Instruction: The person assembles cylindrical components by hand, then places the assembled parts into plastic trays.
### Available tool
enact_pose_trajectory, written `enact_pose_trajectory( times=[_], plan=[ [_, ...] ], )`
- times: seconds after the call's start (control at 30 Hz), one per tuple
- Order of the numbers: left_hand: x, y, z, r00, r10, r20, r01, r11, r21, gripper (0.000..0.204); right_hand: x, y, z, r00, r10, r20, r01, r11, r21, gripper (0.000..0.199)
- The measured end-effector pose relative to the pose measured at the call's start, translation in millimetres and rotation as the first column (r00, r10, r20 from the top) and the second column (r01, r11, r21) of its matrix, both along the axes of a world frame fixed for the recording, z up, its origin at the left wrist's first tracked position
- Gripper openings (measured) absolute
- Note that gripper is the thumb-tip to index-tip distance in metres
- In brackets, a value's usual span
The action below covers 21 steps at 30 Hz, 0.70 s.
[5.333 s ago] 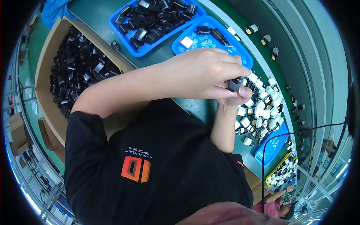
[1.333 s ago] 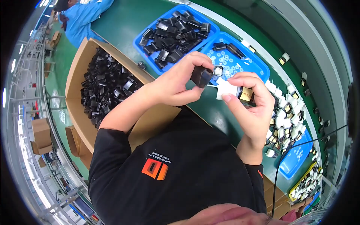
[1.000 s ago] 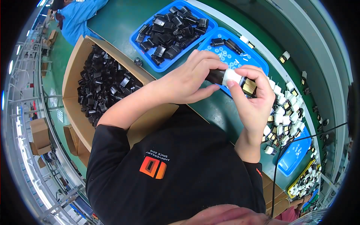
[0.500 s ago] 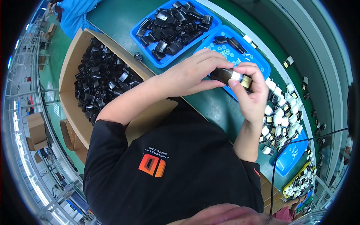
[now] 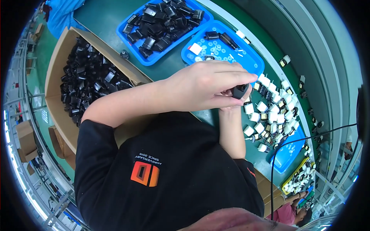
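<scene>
My left hand (image 5: pixel 217 82) reaches across from the left, its fingers and thumb closed round a black plastic housing (image 5: pixel 239 91). One end of the housing, with a dark opening, shows between the fingertips. My right hand (image 5: pixel 247 96) sits behind it, mostly covered by the left hand. What its fingers hold is hidden, and the white and yellow part seen earlier does not show now. Beyond the hands lies a blue tray (image 5: pixel 261 66) with small clear discs, a few black housings (image 5: pixel 229 40) and a white square piece (image 5: pixel 195 48).
Another blue tray (image 5: pixel 145 61) heaped with black housings stands beyond. An open cardboard box (image 5: pixel 54 84) of black parts is at left. White-and-yellow parts (image 5: pixel 273 115) pile up at right, near a smaller blue tray (image 5: pixel 280 165) and a yellow tray (image 5: pixel 286 188). A black cable (image 5: pixel 272 184) hangs at right.
The left hand has turned and come over the right, bringing the housing's end toward me. The right hand and its white and yellow part have become covered. The whole view has shifted slightly.
</scene>
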State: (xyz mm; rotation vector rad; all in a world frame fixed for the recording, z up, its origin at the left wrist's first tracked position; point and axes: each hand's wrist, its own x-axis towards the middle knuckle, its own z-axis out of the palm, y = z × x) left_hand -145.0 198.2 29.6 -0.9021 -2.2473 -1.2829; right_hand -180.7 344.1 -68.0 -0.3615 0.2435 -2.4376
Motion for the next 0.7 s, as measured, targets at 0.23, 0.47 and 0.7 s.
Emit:
enact_pose_trajectory(
  times=[0.23,0.47,0.7],
  plan=[
    [-2,9,-5,0.994,0.053,-0.097,-0.053,0.999,0.006,0.055,-6,-7,-17,0.998,0.044,-0.035,-0.049,0.986,-0.159,0.037],
    [-1,9,-4,0.994,0.069,-0.081,-0.068,0.998,0.015,0.052,-10,-3,-13,0.992,0.002,-0.124,-0.014,0.995,-0.095,0.042],
    [-1,-2,-13,0.998,-0.034,0.060,0.031,0.998,0.047,0.050,-3,-2,22,0.927,-0.262,-0.267,0.332,0.905,0.264,0.065]
  ],
)
